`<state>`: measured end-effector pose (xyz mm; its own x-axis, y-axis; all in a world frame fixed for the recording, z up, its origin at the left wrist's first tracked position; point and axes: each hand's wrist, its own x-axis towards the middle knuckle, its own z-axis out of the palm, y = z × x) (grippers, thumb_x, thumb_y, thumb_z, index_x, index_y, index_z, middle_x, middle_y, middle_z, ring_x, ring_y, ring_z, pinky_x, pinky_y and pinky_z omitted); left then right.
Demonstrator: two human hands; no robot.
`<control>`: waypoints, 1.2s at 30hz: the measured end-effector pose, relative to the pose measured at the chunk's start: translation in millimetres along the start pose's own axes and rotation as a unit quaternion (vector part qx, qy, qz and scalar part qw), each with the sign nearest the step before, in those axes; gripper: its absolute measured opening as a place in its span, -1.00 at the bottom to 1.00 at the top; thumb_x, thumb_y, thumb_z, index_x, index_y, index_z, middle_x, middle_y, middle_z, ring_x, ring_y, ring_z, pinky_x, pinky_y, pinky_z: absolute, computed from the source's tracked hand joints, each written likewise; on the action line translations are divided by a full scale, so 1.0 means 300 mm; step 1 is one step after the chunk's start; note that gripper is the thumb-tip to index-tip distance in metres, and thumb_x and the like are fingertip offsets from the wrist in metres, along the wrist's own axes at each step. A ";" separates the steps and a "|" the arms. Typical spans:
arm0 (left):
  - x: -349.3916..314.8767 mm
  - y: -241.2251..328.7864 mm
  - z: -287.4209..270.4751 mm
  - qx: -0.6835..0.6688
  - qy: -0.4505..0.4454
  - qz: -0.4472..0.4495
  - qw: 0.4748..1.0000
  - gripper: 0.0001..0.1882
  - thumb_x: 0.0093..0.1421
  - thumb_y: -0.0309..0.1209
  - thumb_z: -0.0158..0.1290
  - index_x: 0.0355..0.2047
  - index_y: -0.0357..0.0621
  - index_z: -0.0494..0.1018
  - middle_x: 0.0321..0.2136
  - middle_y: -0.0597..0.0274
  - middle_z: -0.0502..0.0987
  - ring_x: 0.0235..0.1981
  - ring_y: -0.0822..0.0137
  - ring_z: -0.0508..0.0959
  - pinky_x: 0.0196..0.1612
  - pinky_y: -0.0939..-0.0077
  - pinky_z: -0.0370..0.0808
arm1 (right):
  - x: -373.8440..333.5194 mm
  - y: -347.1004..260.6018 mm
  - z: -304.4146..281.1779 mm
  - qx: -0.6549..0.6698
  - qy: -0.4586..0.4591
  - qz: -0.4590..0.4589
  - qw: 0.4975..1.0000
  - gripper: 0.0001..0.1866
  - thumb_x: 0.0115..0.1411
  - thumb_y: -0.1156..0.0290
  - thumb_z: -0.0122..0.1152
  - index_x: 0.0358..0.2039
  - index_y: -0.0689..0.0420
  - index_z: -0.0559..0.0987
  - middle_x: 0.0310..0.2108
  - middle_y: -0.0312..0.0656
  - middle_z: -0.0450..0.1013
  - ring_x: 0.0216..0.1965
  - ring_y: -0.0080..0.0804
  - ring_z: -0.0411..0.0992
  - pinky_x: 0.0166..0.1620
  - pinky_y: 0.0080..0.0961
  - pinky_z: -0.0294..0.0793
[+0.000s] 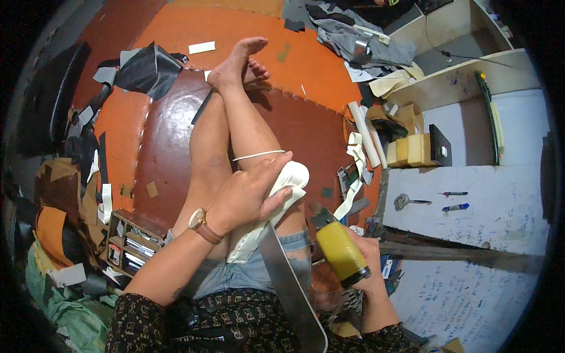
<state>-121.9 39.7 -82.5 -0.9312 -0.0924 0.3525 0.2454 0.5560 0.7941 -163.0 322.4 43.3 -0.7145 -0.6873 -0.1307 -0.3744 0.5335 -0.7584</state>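
Note:
My left hand (250, 191), with a wristwatch (200, 223) at its wrist, lies over a cream-white piece of soft sheet material (292, 177) on my thigh, thumb and fingers closed on it. A thin white loop (259, 155) sticks out past the fingertips across my leg. From under the cream piece a long grey metal strip with a rounded end (291, 288) slants toward my body. At the right, my right hand (369, 262) is wrapped round a yellow cylinder with dark ends (341, 252). A dark blurred part juts from its far end; its exact kind is unclear.
Black scraps (150, 70) lie on the orange and brown floor mat (176, 129). At left stands a small compartmented wooden box (132, 244). A white board (471, 215) holds pens and a small metal tool (411, 202); yellow foam blocks (410, 150) stand beside it.

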 end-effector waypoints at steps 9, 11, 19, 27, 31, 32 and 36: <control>-0.015 -0.006 0.005 -0.016 0.010 -0.033 0.999 -0.23 0.30 -0.23 0.16 0.46 -0.13 0.19 0.04 -0.26 0.59 -0.23 -0.23 0.70 -0.19 -0.02 0.69 | 0.159 0.003 0.001 -0.105 -0.091 -0.083 0.987 -0.14 -0.15 0.17 0.61 0.23 0.16 0.60 -0.40 0.01 0.63 -0.39 -0.02 0.64 -0.28 -0.24 0.57; -0.018 -0.009 0.004 -0.021 0.007 -0.038 0.999 -0.21 0.27 -0.24 0.17 0.46 -0.12 0.18 0.03 -0.27 0.59 -0.26 -0.24 0.70 -0.21 -0.03 0.69 | 0.171 -0.009 -0.007 -0.114 -0.099 -0.076 0.986 -0.15 -0.14 0.18 0.60 0.23 0.16 0.60 -0.41 0.01 0.62 -0.39 -0.03 0.64 -0.28 -0.24 0.58; -0.017 -0.004 -0.011 -0.014 -0.036 -0.061 0.997 -0.19 0.23 -0.33 0.19 0.45 -0.15 0.15 0.07 -0.19 0.58 -0.14 -0.19 0.69 -0.11 -0.01 0.69 | 0.210 -0.079 -0.012 -0.147 -0.124 -0.058 0.980 -0.24 -0.05 0.28 0.56 0.22 0.19 0.60 -0.30 0.01 0.67 -0.33 -0.09 0.68 -0.22 -0.28 0.62; -0.020 -0.001 0.001 -0.026 -0.006 -0.088 0.996 -0.30 0.37 -0.18 0.15 0.43 -0.12 0.23 0.11 -0.23 0.58 -0.05 -0.20 0.67 -0.01 0.01 0.66 | 0.152 -0.055 0.026 -0.084 0.027 0.049 0.995 -0.31 0.04 0.50 0.49 0.25 0.21 0.56 -0.17 -0.08 0.70 -0.18 -0.38 0.70 -0.07 -0.38 0.64; -0.007 0.016 -0.025 -0.053 -0.036 -0.096 0.993 -0.33 0.40 -0.19 0.14 0.43 -0.13 0.24 0.18 -0.22 0.56 0.12 -0.18 0.63 0.15 0.03 0.61 | 0.109 0.169 0.121 0.112 0.091 0.188 0.971 -0.31 0.34 0.44 0.30 0.45 0.23 0.32 0.02 -0.16 0.61 0.03 -0.42 0.55 0.14 -0.39 0.51; -0.001 0.018 -0.029 -0.056 -0.037 -0.090 0.994 -0.33 0.40 -0.19 0.15 0.43 -0.13 0.25 0.18 -0.22 0.56 0.12 -0.18 0.63 0.16 0.04 0.60 | 0.082 0.314 0.150 0.189 0.096 0.238 0.948 -0.24 0.37 0.41 0.28 0.51 0.26 0.22 0.10 -0.10 0.56 0.06 -0.41 0.53 0.15 -0.37 0.52; -0.004 0.018 -0.031 -0.052 -0.025 -0.065 0.996 -0.30 0.39 -0.18 0.15 0.44 -0.14 0.23 0.16 -0.25 0.55 0.06 -0.24 0.64 0.08 -0.01 0.62 | 0.085 0.701 0.341 0.189 0.101 0.301 0.929 -0.18 0.39 0.48 0.27 0.56 0.24 0.11 0.14 -0.06 0.56 0.05 -0.33 0.55 0.13 -0.45 0.54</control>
<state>-116.9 35.1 -73.9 -0.9687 -0.1158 0.2194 0.1449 0.4538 0.8793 -199.6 366.6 -185.0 -0.8381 -0.1940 -0.5099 0.3356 0.5536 -0.7622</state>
